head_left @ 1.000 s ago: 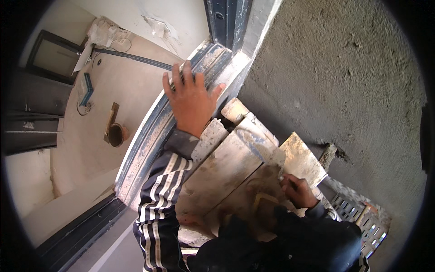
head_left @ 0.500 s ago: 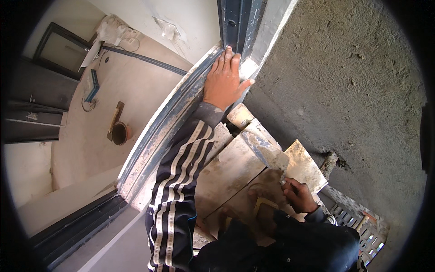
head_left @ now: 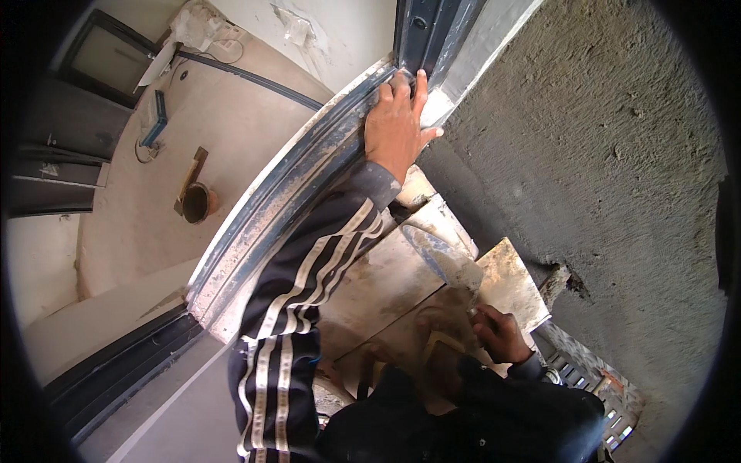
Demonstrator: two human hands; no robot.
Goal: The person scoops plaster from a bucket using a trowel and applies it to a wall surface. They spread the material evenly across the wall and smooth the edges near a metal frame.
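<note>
My left hand (head_left: 395,127) lies with fingers apart on the far end of a dark grey metal window track (head_left: 309,181), smeared with pale dried mortar. Its fingertips reach the corner where the upright frame (head_left: 432,38) rises, and the thumb points toward the rough wall. Lower right, my right hand (head_left: 499,333) is closed at the near end of a trowel (head_left: 444,255). The trowel's blade is grey and mortar-smeared and points away to the upper left, over the boards. The fingers hide most of its handle.
Pale dusty boards (head_left: 386,274) lie under my sandalled feet. Rough grey plaster (head_left: 602,139) covers the wall at right, with a ragged hole (head_left: 559,282) low in it. Beyond the track, a bucket (head_left: 199,204) and a wooden piece (head_left: 191,177) are on the room's floor.
The view has shifted slightly, so the room and boards sit a little further left. My left hand stays at the frame corner with its fingers rearranged; the right still holds the trowel.
</note>
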